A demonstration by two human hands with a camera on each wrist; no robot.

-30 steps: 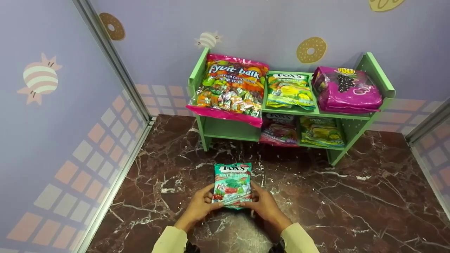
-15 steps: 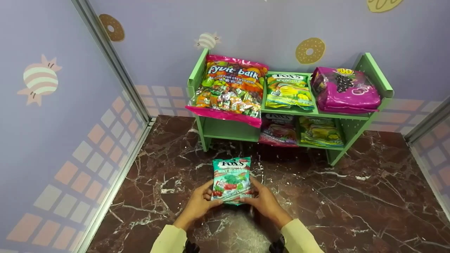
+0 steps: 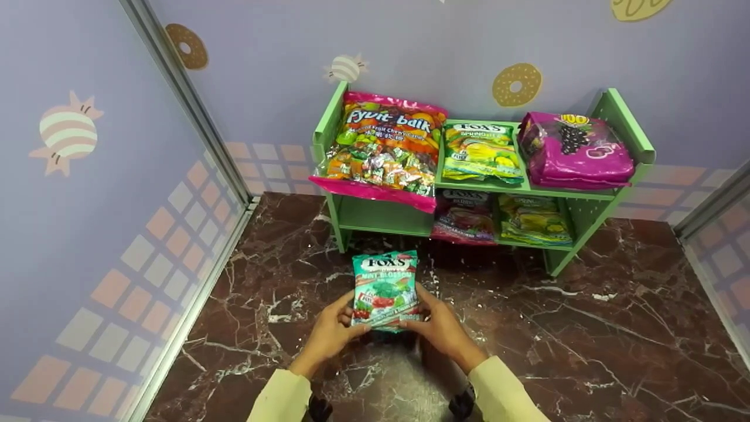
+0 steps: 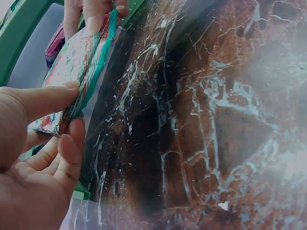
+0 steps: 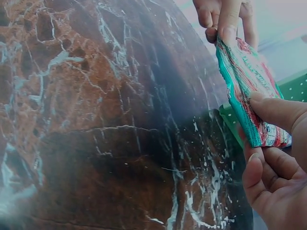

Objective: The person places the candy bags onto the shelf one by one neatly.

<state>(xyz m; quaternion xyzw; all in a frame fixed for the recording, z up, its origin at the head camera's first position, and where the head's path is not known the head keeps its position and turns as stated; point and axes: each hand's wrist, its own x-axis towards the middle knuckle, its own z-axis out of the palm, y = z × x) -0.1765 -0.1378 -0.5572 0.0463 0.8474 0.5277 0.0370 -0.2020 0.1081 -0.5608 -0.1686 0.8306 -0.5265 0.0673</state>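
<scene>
A teal Fox's Mint Blossom candy bag (image 3: 384,287) is gripped between both hands in front of the green shelf (image 3: 387,218). At its left lower corner my left hand (image 3: 332,327) pinches it, thumb on the front and fingers curled behind. My right hand (image 3: 442,328) grips the right lower corner the same way. In the left wrist view the candy bag (image 4: 72,62) is seen edge-on and tilted, its teal lower seam hanging free of the surface. The right wrist view shows the candy bag (image 5: 249,86) with a thumb pressed on its printed face.
On the shelf's top tier lie a large Fyvit Baik candy bag (image 3: 389,146), a yellow-green Fox's bag (image 3: 483,152) and a purple grape bag (image 3: 577,152). Below are a Fox's Berries bag (image 3: 464,217) and another yellow-green bag (image 3: 534,220). A purple wall (image 3: 70,234) stands left.
Both hands have moved the Mint Blossom candy bag a little forward, towards the shelf, and it looks tipped more upright. The shelf's bags have stayed in place.
</scene>
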